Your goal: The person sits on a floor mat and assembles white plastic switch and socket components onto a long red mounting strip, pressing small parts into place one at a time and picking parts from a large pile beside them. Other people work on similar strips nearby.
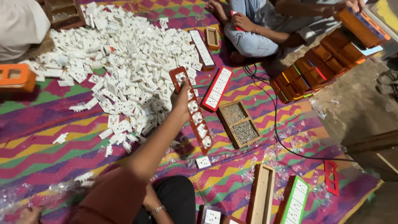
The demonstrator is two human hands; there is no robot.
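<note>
Glossy white plastic sockets [124, 62] lie on a rough woven mat [41, 137] beside a wooden tray [238, 123].

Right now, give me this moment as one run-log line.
right hand: reaching onto red tray of white socket parts | left hand: resting on mat, holding nothing visible | nearby: socket pile, wooden screw box

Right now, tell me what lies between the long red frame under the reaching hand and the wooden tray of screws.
In the head view, only bare patterned mat lies between the long red frame and the wooden tray. A second red frame sits just above that gap.
</note>
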